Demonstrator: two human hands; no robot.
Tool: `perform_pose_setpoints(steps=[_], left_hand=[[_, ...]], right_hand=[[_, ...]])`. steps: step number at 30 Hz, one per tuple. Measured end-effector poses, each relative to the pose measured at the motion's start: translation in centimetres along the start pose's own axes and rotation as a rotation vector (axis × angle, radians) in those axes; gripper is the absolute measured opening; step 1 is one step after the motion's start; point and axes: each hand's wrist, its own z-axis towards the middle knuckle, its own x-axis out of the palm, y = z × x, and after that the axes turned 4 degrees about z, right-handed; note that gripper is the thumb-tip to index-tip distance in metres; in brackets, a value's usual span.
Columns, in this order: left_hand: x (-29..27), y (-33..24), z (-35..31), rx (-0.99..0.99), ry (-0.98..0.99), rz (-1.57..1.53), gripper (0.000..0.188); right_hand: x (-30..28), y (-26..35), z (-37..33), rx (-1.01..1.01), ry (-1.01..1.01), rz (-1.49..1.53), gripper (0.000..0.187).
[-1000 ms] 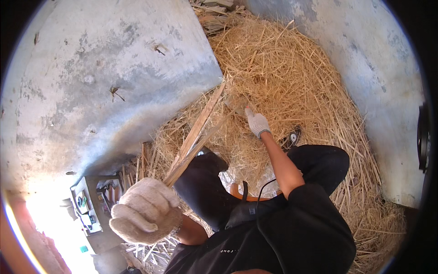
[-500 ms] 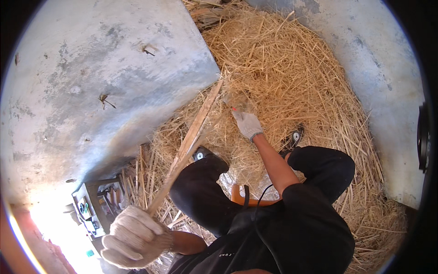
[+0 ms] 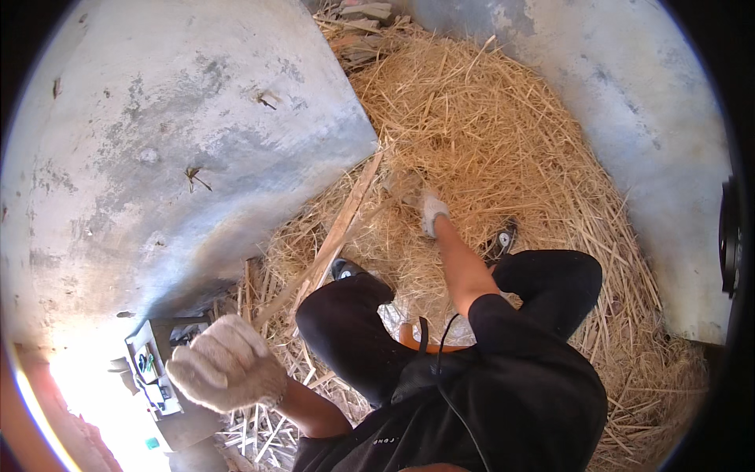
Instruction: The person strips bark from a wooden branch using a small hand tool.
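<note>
My left hand, in a pale knitted work glove, is closed in a fist at the lower left. A thin wooden strip runs from that fist up and to the right, past my left knee. Its far end blurs near my right hand, which wears a matching glove. This hand is low over the straw-coloured shavings between my feet. Its fingers look curled, partly smeared by motion; what they grip cannot be made out. A wider wooden board slants beside the strip, with its upper end near the wall corner.
A worn pale wall juts in on the left; another wall stands on the right. I sit low on an orange seat. Beyond my left hand is a shelf with small items. Broken pieces lie at the back.
My right hand has drawn back slightly toward me and turned, hiding the red bit at its fingertips. My left fist has risen a little in view, with the strip still in it.
</note>
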Motion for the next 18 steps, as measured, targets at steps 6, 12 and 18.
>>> perform_pose_setpoints(steps=[6,12,18], left_hand=[[1.1,-1.1,-0.5,0.035,0.089,-0.019,0.039],[6.4,-0.5,-1.9,-0.077,-0.225,0.257,0.018],[5.7,0.5,-2.5,0.196,-0.046,0.816,0.024]], right_hand=[[-6.1,-3.6,-6.9,0.131,0.077,0.111,0.067],[-12.4,-0.9,-22.0,-0.124,0.512,0.291,0.05],[-15.7,0.7,-30.1,-0.414,0.698,0.146,0.049]])
